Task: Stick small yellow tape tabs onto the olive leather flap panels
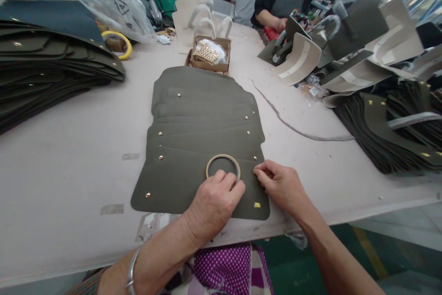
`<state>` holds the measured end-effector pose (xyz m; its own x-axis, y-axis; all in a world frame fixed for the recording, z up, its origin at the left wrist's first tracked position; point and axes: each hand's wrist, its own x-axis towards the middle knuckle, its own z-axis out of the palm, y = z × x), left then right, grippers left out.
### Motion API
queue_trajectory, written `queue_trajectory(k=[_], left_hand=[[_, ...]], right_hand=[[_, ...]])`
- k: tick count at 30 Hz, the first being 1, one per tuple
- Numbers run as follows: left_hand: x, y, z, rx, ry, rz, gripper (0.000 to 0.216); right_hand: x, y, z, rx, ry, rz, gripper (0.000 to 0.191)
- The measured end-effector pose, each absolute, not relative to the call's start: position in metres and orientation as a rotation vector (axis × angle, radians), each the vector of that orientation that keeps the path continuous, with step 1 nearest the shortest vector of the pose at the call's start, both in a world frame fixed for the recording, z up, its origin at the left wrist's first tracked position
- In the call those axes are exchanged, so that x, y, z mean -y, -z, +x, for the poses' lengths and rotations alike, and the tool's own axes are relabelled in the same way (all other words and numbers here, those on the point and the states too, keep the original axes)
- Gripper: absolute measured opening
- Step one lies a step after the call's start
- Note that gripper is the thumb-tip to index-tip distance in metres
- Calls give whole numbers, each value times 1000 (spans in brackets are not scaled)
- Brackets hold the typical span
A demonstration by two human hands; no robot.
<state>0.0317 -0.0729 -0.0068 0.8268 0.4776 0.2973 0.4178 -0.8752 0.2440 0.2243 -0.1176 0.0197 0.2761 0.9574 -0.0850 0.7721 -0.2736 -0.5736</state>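
Note:
Dark olive leather-like panels [193, 170] lie overlapped in front of me, with small gold studs along both sides. My left hand [217, 196] rests over the nearest panel, its fingers closed on a roll of narrow yellow tape [223, 156] that stands partly above the knuckles. At the panel's right side, my right hand [279, 182] pinches with thumb and forefinger close to a gold stud [255, 158]; a bit of yellow seems to show at the fingertips. A small yellow tape piece [257, 205] is stuck near the lower right corner.
A curved stack of olive panels [51, 60] sits at left, beside a yellow tape roll [119, 45]. Behind my panels is a cardboard box [224, 51] with gold parts. More pieces [397, 124] pile up at right. A co-worker [286, 0] is across the table.

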Motion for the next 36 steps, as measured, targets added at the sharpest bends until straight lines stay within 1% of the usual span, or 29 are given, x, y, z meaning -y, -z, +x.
queue_trajectory(k=[2,5,6,8,11,14,19,22,25,27,29,32,34,36], left_hand=[[73,7,31,-705,-532,2838,15],[73,9,31,-703,-527,2831,13],[74,9,32,-701,-529,2828,12],[74,9,32,-701,-547,2823,12],[75,9,32,-712,-580,2817,13],[75,9,31,-723,-579,2812,13],[74,8,31,-723,-585,2798,15],[73,7,29,-709,-704,2740,20],[72,2,24,-654,-869,2620,24],[72,-4,19,-620,-925,2543,26],[73,-12,15,-616,-933,2505,35],[77,-19,13,-636,-936,2502,44],[80,-20,14,-648,-947,2518,42],[83,-18,15,-656,-933,2538,40]], right_hand=[[119,-19,227,1592,-552,-2152,12],[126,-17,235,1608,-474,-2120,22],[130,-17,239,1650,-406,-2079,21],[135,-17,244,1823,-244,-1955,14],[138,-18,244,2150,-107,-1779,20],[132,-16,239,2281,-112,-1769,23],[114,-13,233,2078,-258,-2034,16],[107,-16,235,1934,-403,-2155,14],[111,-25,236,1891,-534,-2154,14],[118,-31,235,1937,-615,-2094,16],[127,-35,229,1936,-600,-1984,16],[140,-39,214,1831,-451,-1712,17],[146,-42,204,1834,-363,-1540,21],[149,-43,196,1918,-285,-1445,21]])
